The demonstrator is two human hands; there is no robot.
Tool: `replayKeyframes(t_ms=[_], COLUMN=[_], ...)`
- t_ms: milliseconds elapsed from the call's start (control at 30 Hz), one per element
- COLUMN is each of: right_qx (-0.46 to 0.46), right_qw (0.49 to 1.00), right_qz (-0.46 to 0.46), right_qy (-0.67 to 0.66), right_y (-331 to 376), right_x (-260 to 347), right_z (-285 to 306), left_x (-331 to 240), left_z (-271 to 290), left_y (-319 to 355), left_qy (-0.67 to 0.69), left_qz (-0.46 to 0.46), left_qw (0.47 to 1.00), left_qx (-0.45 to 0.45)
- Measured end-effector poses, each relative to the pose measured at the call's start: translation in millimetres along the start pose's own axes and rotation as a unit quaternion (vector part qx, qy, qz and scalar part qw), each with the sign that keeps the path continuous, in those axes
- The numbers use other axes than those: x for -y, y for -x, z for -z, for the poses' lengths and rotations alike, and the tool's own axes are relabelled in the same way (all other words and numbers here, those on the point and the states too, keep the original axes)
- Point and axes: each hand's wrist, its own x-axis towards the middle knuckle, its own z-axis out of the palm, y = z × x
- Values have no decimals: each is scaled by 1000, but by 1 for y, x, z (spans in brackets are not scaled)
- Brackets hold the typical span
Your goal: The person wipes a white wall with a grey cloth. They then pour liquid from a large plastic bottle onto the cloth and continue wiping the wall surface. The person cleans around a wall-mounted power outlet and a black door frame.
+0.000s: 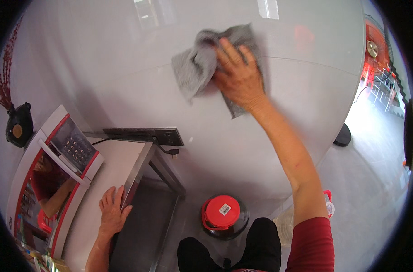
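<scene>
High on the pale tiled wall, my right hand (pixel 240 75) presses a crumpled grey cloth (pixel 195 68) flat against the surface. Its fingers spread over the cloth, part of which bunches up to the left of the hand and looks slightly blurred. My left hand (pixel 113 211) lies on the edge of a white-topped table (pixel 113 156), fingers stretched along the top and thumb out over the metal rim. It holds nothing. Beside it on the table stands a white and red microwave oven (pixel 57 181) with its door shut.
A dark vase (pixel 19 126) with dried red stems stands on the microwave. Below the wall socket strip (pixel 168 136) hangs a plug (pixel 172 152). On the floor sits a round container with a red lid (pixel 229 213). Further right are a black base (pixel 342 136) and an orange fan (pixel 376 47).
</scene>
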Motion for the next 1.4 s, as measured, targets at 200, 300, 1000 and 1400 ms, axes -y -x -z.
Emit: replayKeyframes(t_ms=[200, 300, 1000, 1400], right_qx=[65, 110, 127, 326], right_qw=[987, 981, 984, 913], right_qz=[37, 62, 100, 220], right_qy=[-143, -149, -78, -112], right_y=[49, 85, 104, 223], right_x=[63, 90, 124, 112], right_z=[-29, -39, -57, -41], left_x=[-2, -1, 3, 0], left_z=[3, 3, 2, 3], left_y=[-1, -2, -2, -5], left_qy=[24, 29, 27, 49], left_qz=[12, 12, 21, 22], left_qw=[1000, 999, 999, 999], left_qx=[5, 6, 12, 12])
